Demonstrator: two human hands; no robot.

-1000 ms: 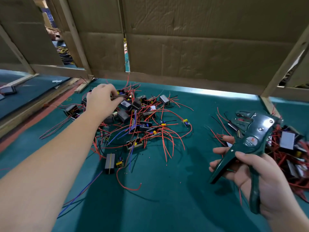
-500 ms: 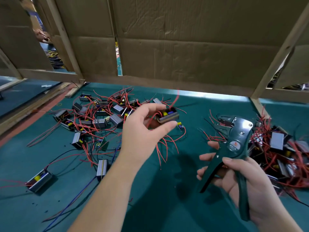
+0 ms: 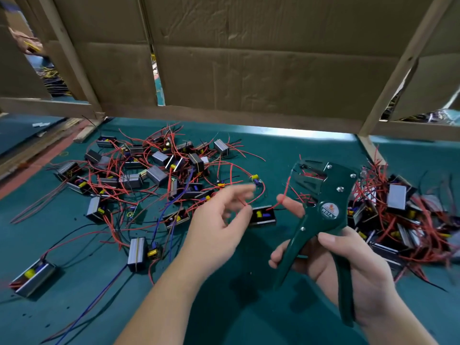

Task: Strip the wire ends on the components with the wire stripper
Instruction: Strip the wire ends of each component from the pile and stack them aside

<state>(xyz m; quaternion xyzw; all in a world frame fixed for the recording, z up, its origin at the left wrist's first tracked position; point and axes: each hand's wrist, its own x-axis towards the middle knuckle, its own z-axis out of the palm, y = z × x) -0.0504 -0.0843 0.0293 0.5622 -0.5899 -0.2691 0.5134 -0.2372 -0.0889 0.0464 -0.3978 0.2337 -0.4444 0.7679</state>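
Two bare hands work over a table (image 3: 286, 150) covered with a matt teal-green mat, dotted with small dark specks.

The right hand (image 3: 353, 267), lower right of the frame, grips the wire stripper (image 3: 326, 212). This is a dark green, smooth-coated tool with a broad flat head, silver rivets, a round label and two long tapering handles. The thumb lies over one handle and the other fingers curl round the second; the handles stand spread apart. The index finger (image 3: 292, 206) is stretched out beside the tool's head. A thin red wire (image 3: 286, 188) runs across it up to the toothed mouth.

The left hand (image 3: 216, 225), centre of the frame, is motion-blurred. Its thumb and forefinger appear to pinch a second red wire (image 3: 249, 204) looping out from the component (image 3: 265, 216); the remaining fingers are loosely spread.

The component is a small rectangular open-topped case, dark with a pale metal edge, and yellow and blue parts show inside. It sits between the two hands; whether it rests on the table cannot be told.

A loose heap (image 3: 154, 174) of similar ribbed grey cases lies centre left, tangled with red, blue and black wires. A denser pile (image 3: 395, 202) lies at the right edge behind the stripper. Creased brown cardboard (image 3: 249, 66) in a bare wooden frame (image 3: 71, 58) closes the rear.
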